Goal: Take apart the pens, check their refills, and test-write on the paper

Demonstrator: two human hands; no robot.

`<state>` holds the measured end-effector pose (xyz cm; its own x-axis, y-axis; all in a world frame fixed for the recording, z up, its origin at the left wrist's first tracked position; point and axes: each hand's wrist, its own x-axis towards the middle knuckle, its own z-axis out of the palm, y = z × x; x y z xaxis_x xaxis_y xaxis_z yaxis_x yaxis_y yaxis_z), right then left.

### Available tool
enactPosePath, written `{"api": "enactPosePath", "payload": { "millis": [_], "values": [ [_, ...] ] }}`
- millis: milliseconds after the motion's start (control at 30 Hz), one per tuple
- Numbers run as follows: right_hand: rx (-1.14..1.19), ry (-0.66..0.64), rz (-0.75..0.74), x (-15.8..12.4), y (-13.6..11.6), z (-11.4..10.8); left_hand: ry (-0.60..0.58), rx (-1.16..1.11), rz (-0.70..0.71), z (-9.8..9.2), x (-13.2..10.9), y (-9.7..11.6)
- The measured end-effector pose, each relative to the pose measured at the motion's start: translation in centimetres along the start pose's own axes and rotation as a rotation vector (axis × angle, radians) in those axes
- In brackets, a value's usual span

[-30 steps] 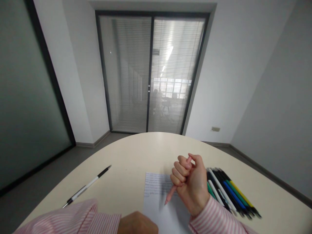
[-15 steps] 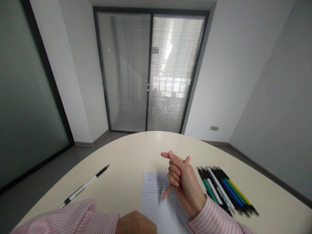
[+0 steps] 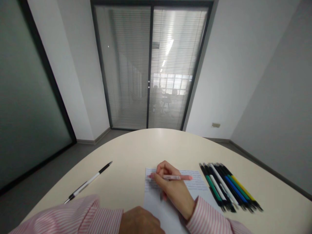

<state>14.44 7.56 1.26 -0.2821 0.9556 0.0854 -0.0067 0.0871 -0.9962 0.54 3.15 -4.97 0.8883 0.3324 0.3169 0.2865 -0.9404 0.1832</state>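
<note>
Swung down onto the paper sheet (image 3: 168, 203), my right grip (image 3: 170, 187) now closes on a pink pen (image 3: 177, 177). My left grip (image 3: 138, 221) lies at six o'clock, and its state I cannot tell.

My cream rounded counter (image 3: 156, 146) carries a handwritten sheet of paper (image 3: 195, 184) in front of me, with a black-and-white pen (image 3: 87, 182) at its nine o'clock and a tight row of colored pens (image 3: 226, 188) at its three o'clock.

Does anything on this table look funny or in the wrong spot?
One thing looks a bit odd: the black-and-white pen lies all alone on the table, apart from the neat bunch of pens on the other side of the paper.
</note>
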Motion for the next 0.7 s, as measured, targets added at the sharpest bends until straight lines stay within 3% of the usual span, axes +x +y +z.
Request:
{"api": "enactPosePath", "payload": {
  "millis": [167, 367, 567, 700],
  "values": [
    [-0.131, -0.076, 0.050, 0.1, 0.5, 0.0, 0.020, -0.030, 0.009, -0.9, 0.4, 0.5],
    [-0.297, -0.042, -0.011, -0.4, 0.7, 0.4, 0.008, -0.011, 0.019, -1.1, 0.5, 0.6],
    [-0.323, -0.120, 0.018, -0.6, 0.8, 0.3, -0.041, -0.084, 0.194, -1.8, 1.0, -0.4],
    [-0.335, -0.106, 0.012, -0.6, 0.8, 0.4, -0.042, -0.132, 0.215, -1.7, 1.2, -0.8]
  ]
}}
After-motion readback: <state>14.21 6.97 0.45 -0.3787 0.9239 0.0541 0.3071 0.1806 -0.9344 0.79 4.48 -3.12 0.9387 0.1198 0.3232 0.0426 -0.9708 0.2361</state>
